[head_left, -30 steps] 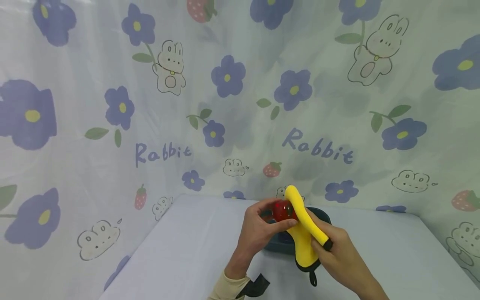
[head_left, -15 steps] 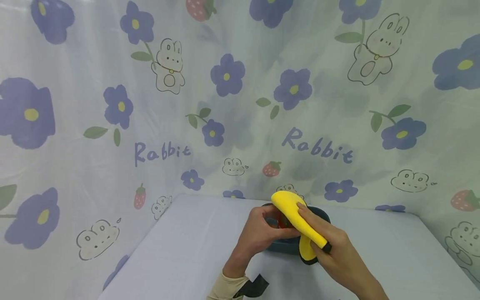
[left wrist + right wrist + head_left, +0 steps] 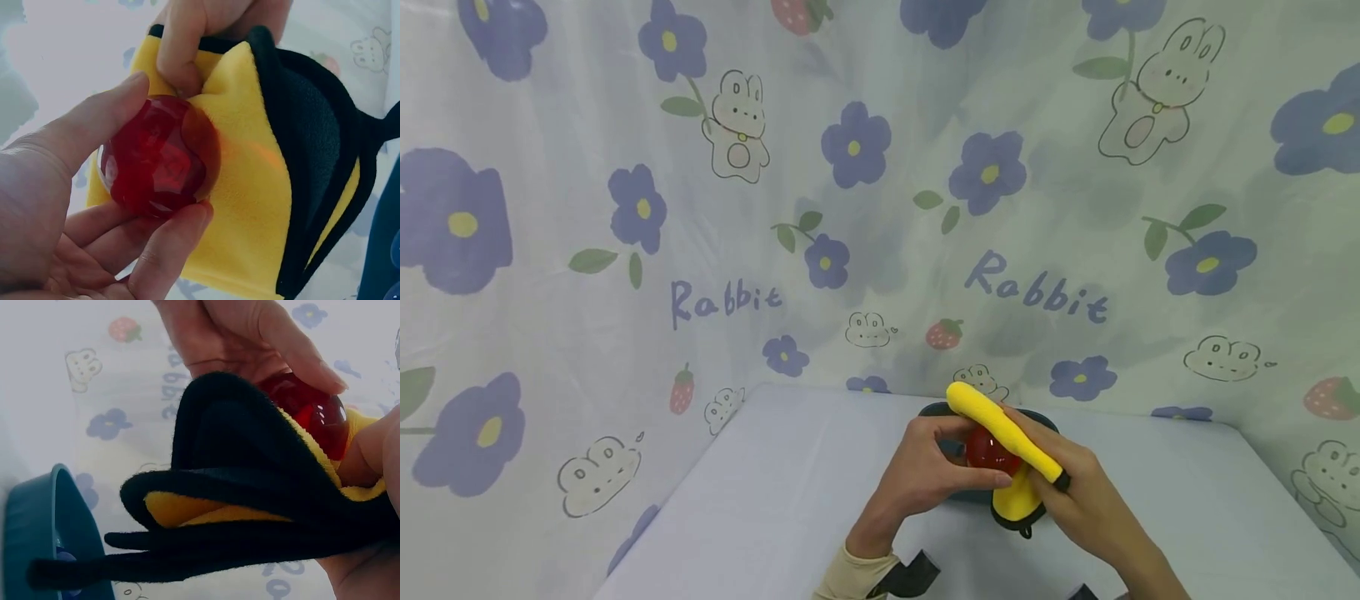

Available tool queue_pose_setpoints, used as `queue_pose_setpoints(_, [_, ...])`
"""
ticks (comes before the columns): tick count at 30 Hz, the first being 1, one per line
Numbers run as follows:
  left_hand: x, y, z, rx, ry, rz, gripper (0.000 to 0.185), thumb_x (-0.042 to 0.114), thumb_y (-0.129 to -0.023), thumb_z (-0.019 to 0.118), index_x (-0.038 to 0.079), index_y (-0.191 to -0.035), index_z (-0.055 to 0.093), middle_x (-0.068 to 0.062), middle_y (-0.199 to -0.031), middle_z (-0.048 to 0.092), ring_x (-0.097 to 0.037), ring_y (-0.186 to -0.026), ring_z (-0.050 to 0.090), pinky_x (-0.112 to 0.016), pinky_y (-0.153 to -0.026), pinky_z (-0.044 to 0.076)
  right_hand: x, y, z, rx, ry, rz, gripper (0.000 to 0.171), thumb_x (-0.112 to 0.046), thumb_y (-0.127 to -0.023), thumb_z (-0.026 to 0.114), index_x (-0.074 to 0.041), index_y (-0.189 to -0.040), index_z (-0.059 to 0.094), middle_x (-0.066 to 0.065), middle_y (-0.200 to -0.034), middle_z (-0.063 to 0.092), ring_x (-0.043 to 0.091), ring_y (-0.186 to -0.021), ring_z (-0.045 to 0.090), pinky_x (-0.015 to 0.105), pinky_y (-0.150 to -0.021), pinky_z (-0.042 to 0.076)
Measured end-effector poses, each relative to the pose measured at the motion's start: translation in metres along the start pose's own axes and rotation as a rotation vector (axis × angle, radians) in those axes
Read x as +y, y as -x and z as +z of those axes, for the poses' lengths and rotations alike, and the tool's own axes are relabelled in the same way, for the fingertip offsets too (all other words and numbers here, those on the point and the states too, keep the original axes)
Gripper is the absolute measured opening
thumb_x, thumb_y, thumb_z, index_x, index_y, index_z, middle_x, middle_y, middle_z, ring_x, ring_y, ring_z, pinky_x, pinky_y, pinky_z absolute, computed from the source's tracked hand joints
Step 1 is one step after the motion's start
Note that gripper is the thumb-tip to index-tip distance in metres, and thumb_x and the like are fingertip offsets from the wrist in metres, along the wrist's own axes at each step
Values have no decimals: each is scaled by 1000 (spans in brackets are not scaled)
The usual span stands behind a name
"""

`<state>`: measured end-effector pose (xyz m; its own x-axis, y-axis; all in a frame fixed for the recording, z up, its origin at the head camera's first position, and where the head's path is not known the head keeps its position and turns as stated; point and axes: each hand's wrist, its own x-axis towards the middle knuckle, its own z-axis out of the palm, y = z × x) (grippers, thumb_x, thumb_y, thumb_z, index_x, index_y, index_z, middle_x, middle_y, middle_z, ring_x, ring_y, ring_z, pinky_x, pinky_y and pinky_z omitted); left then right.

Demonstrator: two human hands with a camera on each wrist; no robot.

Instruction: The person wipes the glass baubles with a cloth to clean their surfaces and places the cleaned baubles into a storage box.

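Note:
A clear red ball (image 3: 988,454) is pinched between the thumb and fingers of my left hand (image 3: 913,471). Its glossy surface shows well in the left wrist view, where the ball (image 3: 159,156) lies against a yellow cloth (image 3: 247,162). Gripping that cloth (image 3: 1018,498) is my right hand (image 3: 1086,492), with one finger pressed into the yellow side close to the ball. The cloth is folded, with black edging, a dark reverse side and a hanging loop (image 3: 1026,531). Part of the ball is hidden behind the fold in the head view.
Beyond and below the hands stands a dark teal basin (image 3: 972,497), partly covered by them. The right wrist view shows the basin (image 3: 28,528) with a blue round thing (image 3: 70,570) inside. A white-covered table (image 3: 760,500) meets a patterned curtain (image 3: 895,250) behind.
The ball and left hand have come slightly lower and rightward. The cloth's fold swung left over the ball, then tipped back, showing the ball again. The cloth's lower end hangs less far down.

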<state>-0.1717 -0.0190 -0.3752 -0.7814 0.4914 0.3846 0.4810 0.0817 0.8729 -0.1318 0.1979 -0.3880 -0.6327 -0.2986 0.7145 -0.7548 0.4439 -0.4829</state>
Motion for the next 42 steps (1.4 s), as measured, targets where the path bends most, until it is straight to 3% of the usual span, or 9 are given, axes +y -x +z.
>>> queue_pose_setpoints(5, [0,0,1,11,29,32,47,32,-84,87,24,-129,73,4,-122,75,-7,-100,74,-29,-81,65,1,0,-1,1,-27,35,71,20,-89,61,-10,-153,50,16,-143,64,2,-104,66,11,-95,53])
queue_pose_setpoints(11, [1,0,2,44,58,31,48,33,-84,88,21,-128,74,-2,-122,75,-9,-99,75,-30,-81,65,0,2,-2,8,-75,93,65,19,-88,60,0,-150,51,21,-127,70,7,-83,63,20,-79,61])
queue_pose_setpoints(16, [2,-1,2,85,92,22,49,32,-83,88,18,-128,74,-6,-124,75,-10,-101,75,-31,-81,65,-1,3,1,8,-117,140,62,17,-90,59,6,-150,48,15,-112,70,8,-78,60,23,-72,61])
queue_pose_setpoints(22, [-1,-2,2,138,148,73,42,31,-84,87,20,-123,76,-9,-119,77,-12,-101,75,-36,-78,66,-4,3,5,-2,-150,169,60,14,-93,58,7,-152,45,14,-109,69,8,-79,61,23,-72,61])
queue_pose_setpoints(30, [-4,-5,6,184,153,72,35,33,-87,84,23,-120,77,-7,-111,79,-12,-100,68,-24,-79,58,-6,3,7,4,-132,205,58,12,-95,59,6,-151,45,12,-105,69,5,-77,60,23,-68,60])
queue_pose_setpoints(42, [-8,-9,6,308,146,23,34,27,-87,85,24,-120,77,-6,-105,79,-14,-92,67,-28,-86,58,-6,3,7,2,-128,240,60,12,-92,62,7,-150,47,24,-122,71,3,-80,60,21,-69,61])
